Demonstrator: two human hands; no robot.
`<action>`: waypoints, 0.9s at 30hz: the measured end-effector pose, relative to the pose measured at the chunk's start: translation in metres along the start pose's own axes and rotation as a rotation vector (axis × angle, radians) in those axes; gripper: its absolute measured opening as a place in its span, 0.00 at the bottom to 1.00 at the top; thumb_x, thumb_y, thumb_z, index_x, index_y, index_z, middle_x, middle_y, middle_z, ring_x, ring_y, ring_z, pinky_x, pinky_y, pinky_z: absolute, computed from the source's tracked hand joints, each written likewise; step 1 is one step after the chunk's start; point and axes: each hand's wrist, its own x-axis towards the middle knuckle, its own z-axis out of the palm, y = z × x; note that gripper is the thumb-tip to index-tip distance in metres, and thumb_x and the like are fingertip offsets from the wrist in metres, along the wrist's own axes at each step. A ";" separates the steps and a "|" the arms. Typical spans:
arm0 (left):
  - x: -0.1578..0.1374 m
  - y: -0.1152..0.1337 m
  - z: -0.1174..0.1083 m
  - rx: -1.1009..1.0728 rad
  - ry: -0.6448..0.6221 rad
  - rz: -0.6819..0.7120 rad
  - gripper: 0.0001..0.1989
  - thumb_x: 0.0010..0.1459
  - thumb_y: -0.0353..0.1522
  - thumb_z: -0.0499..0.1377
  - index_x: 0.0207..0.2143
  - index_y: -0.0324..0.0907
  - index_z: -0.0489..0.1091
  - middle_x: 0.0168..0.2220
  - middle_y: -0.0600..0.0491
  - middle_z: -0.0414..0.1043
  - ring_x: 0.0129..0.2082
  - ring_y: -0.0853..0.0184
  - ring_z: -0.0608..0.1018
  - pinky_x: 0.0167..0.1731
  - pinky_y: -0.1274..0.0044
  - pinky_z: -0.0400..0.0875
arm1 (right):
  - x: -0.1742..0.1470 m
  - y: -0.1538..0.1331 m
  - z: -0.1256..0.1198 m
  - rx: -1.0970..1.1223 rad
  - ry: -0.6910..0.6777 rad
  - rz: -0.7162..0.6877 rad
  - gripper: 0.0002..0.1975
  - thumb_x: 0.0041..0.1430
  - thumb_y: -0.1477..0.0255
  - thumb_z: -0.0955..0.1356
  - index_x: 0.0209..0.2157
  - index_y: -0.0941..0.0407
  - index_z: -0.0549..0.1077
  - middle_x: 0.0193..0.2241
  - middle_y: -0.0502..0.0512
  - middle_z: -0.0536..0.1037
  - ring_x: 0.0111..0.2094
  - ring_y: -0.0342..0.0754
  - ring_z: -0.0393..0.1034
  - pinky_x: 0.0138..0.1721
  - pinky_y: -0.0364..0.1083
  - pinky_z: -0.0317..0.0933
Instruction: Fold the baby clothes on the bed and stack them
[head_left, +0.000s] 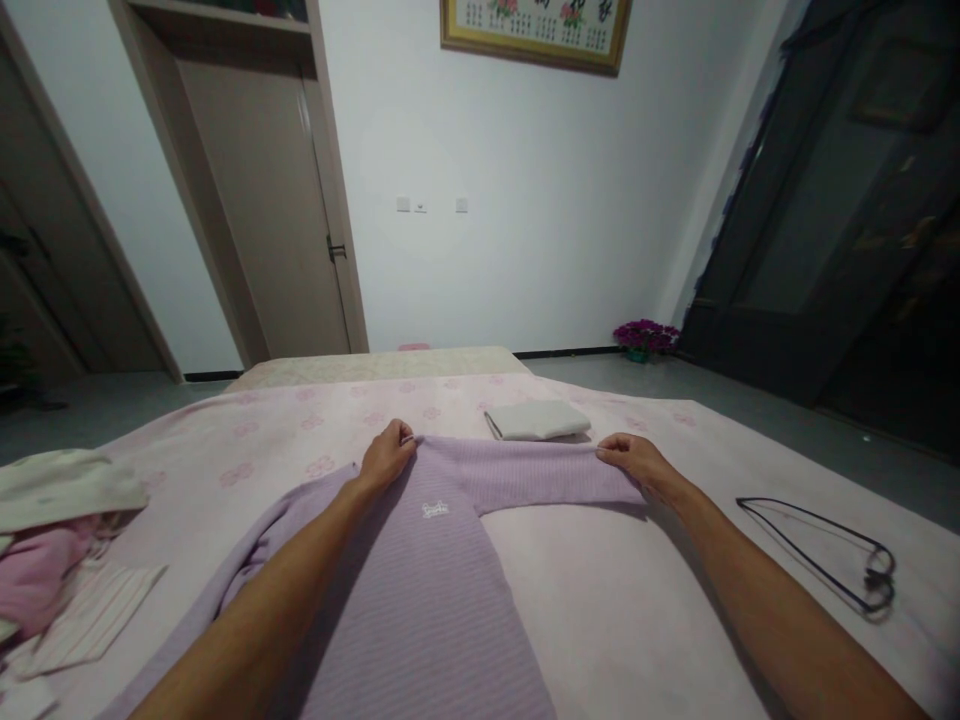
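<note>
A lilac ribbed long-sleeved top [442, 590] lies spread on the pink flowered bed cover, with a small white emblem on its chest. My left hand [388, 452] pinches the top by its upper edge, near the neckline. Farther right, my right hand [636, 462] grips the upper edge of one sleeve, which stretches straight between the two hands. The other sleeve lies bunched on the left, partly behind my left forearm. Just beyond the stretched sleeve rests a folded pale grey cloth [538, 420].
At the left lies a pile of clothes [67, 560], white, pink and striped. A black hanger-like loop [825, 550] rests on the bed cover [645, 620] at the right. Beyond the bed stand a door [255, 190], a white wall and purple flowers [646, 336].
</note>
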 end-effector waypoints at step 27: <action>-0.096 0.068 0.043 0.198 -0.357 0.623 0.31 0.68 0.51 0.43 0.69 0.54 0.51 0.72 0.43 0.45 0.70 0.44 0.49 0.63 0.46 0.44 | -0.016 -0.022 0.028 -0.511 0.208 -0.004 0.14 0.60 0.73 0.70 0.47 0.59 0.74 0.55 0.72 0.70 0.61 0.66 0.59 0.62 0.61 0.48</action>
